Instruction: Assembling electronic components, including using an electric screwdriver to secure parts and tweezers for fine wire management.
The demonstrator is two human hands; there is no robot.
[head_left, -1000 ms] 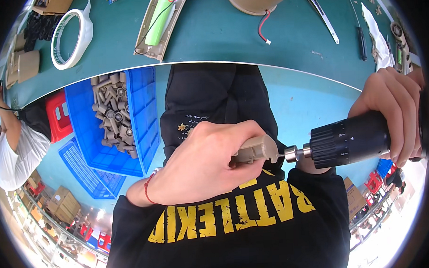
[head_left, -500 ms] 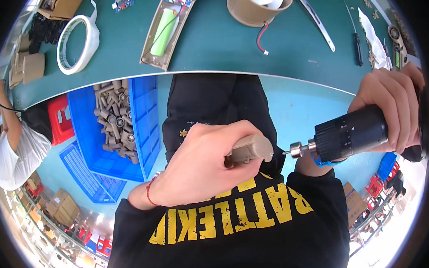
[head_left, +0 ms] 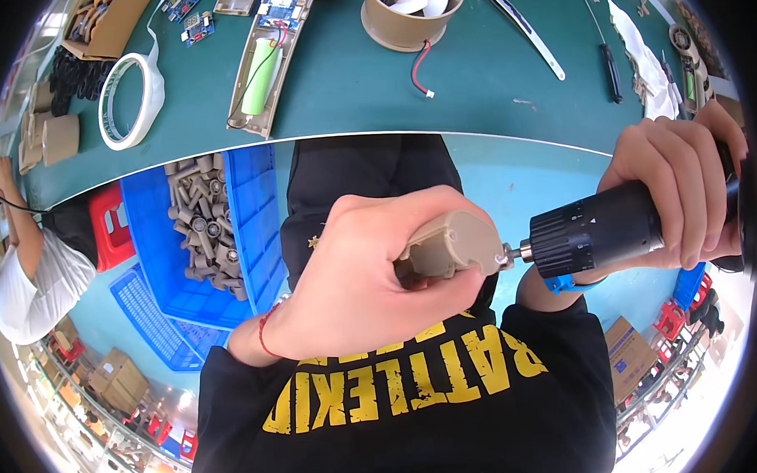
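Observation:
My left hand point(head_left: 363, 274) is closed around a beige plastic housing point(head_left: 462, 238), whose rounded end points right. In my right hand point(head_left: 685, 184) is a black cordless electric screwdriver point(head_left: 595, 229), held level with its nose pointing left. Its metal tip meets the right end of the housing, and whether a screw sits there is too small to tell. The housing's far side is hidden by my left fingers. Both hands are over my lap, in front of the table edge.
On the green table point(head_left: 323, 88) lie a half shell with a green battery point(head_left: 260, 78), a beige round fan housing point(head_left: 408, 23), a white tape roll point(head_left: 132, 103), tweezers point(head_left: 521, 31) and a screwdriver point(head_left: 610, 74). A blue crate point(head_left: 257, 216) holds several beige parts point(head_left: 207, 217). A person point(head_left: 42, 286) sits left.
The electric screwdriver's tip has come left from a gap and now meets the housing. My left hand has tilted the housing and raised it slightly. The whole view has shifted a little.

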